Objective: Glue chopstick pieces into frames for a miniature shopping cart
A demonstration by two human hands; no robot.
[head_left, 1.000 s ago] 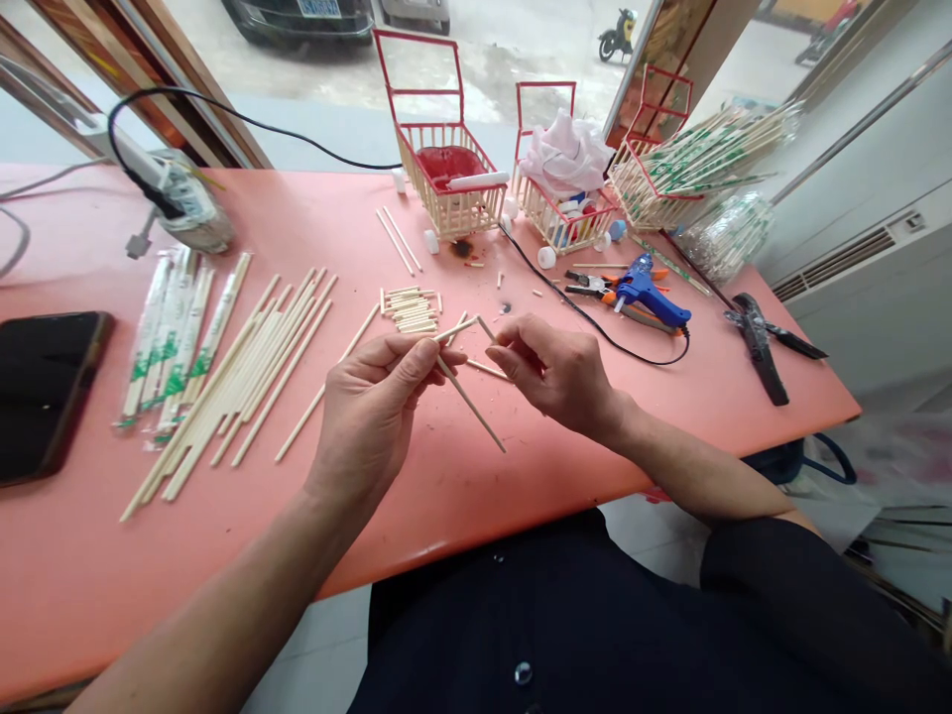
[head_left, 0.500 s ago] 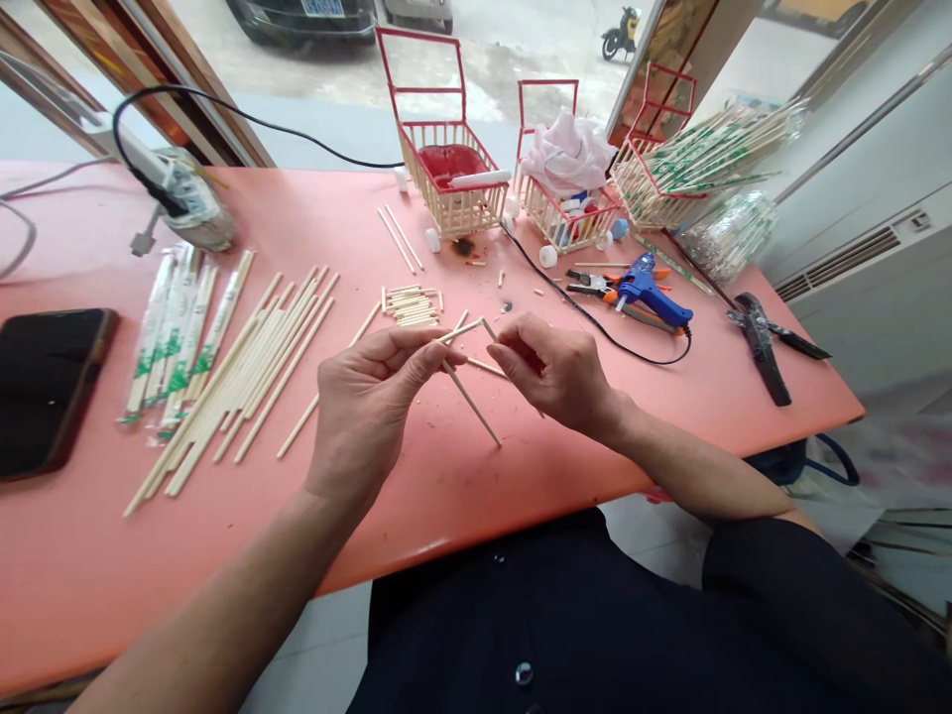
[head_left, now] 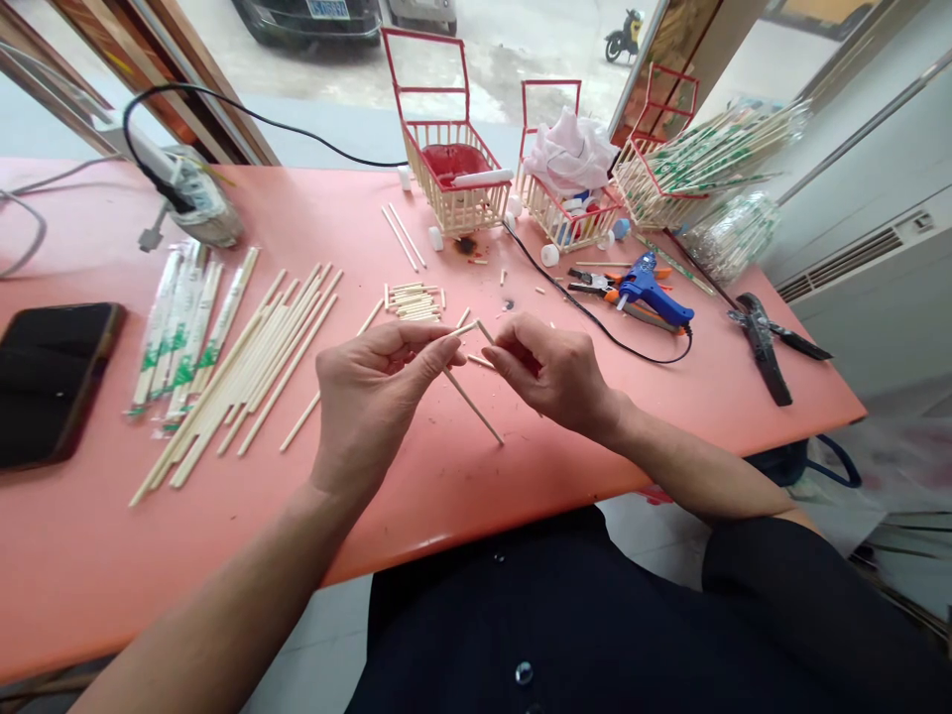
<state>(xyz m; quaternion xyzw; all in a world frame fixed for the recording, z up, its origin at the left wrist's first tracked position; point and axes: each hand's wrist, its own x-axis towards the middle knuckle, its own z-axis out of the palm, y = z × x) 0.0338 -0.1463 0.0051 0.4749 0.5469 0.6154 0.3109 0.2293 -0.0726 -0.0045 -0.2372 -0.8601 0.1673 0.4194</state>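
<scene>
Over the middle of the pink table [head_left: 416,476], my left hand [head_left: 379,397] pinches a short wooden stick [head_left: 465,328] between thumb and fingers. My right hand [head_left: 550,372] is closed on another thin wooden stick [head_left: 486,332], mostly hidden in its fingers. The ends of the two sticks meet at an angle between my hands; whether they are joined I cannot tell. Below them a longer wooden stick [head_left: 476,409] slants down to the right, its upper end behind my left fingertips. A neat group of short cut sticks [head_left: 413,302] lies just beyond my left hand.
Long bare chopsticks [head_left: 260,367] and wrapped chopsticks [head_left: 178,347] lie left, near a phone [head_left: 56,382]. Behind stand small stick-built carts [head_left: 465,208]. To the right are a blue glue gun [head_left: 651,296], pliers [head_left: 595,282] and a black clamp-like tool [head_left: 760,347]. A power strip [head_left: 204,213] stands back left.
My left hand has shifted slightly, its thumb now covering more of the short stick. Both hands keep their grip, and the stick ends still meet. The view has moved a little.
</scene>
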